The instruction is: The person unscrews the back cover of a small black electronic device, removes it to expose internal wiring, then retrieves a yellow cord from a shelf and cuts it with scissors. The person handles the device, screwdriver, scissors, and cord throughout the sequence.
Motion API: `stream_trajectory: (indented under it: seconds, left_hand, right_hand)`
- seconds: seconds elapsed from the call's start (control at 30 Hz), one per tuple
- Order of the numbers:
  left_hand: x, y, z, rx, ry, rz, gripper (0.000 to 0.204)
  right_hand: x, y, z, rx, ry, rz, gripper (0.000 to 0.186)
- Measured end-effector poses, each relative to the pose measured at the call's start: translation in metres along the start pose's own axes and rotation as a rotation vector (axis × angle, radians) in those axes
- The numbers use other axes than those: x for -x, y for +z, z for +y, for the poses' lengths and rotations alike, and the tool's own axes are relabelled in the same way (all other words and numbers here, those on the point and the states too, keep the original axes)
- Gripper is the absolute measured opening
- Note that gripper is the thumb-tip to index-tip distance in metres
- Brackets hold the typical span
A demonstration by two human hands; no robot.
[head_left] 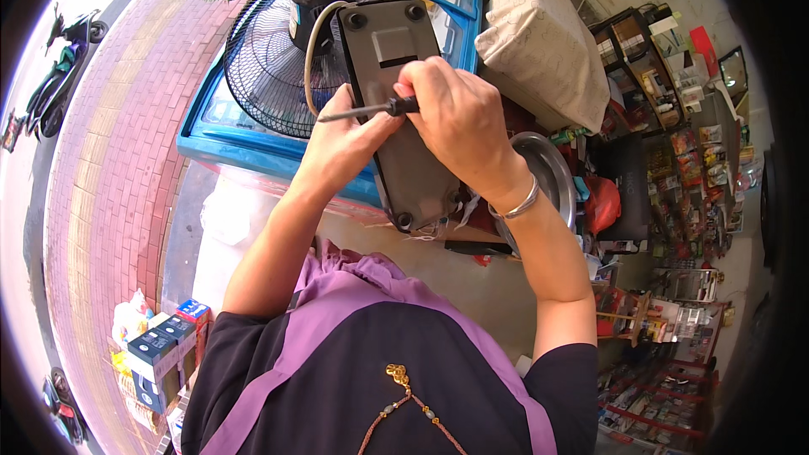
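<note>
Little room between the right hand [456,109], clenching a screwdriver [393,107], and left hand [347,141], clasping the fan base [411,167] edge

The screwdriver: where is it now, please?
In the head view, the screwdriver is above centre, in the grip of the right hand, pointing left over the left hand, in front of the fan base.

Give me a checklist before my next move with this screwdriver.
1. Screwdriver gripped in right hand: ok.
2. Left hand on fan base: ok, at its left edge.
3. Screwdriver tip on base: not ok, it points left, beyond the base's edge.
4. Left hand clear of the shaft: cannot tell; the shaft crosses in front of it.
5. Cable unplugged: cannot tell, no plug visible.
</note>
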State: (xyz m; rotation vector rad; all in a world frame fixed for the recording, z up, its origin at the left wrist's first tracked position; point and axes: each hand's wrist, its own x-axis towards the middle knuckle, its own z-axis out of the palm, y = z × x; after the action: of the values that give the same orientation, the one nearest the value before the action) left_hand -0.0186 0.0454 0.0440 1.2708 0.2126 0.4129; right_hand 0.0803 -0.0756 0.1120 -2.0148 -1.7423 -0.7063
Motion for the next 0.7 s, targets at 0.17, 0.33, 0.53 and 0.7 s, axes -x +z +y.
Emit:
stream_trajectory:
  seconds: [0.17,0.33,0.53,0.7]
  left_hand:
    - [0.004,0.003,0.006,0.043,-0.033,0.048,0.036]
    - [0.012,-0.017,0.006,0.03,-0.079,0.016,0.032]
    - [0.01,-0.039,0.012,-0.01,-0.142,0.066,0.039]
    - [0.012,-0.041,0.012,-0.043,-0.156,0.051,0.04]
  right_hand:
    - [-0.003,-0.028,0.001,-0.392,0.288,0.177,0.016]
    - [0.101,-0.016,0.059,-0.428,0.801,0.048,0.019]
    - [0.209,0.063,0.043,-0.289,1.033,-0.319,0.026]
    - [0.223,0.077,0.039,-0.222,1.039,-0.429,0.024]
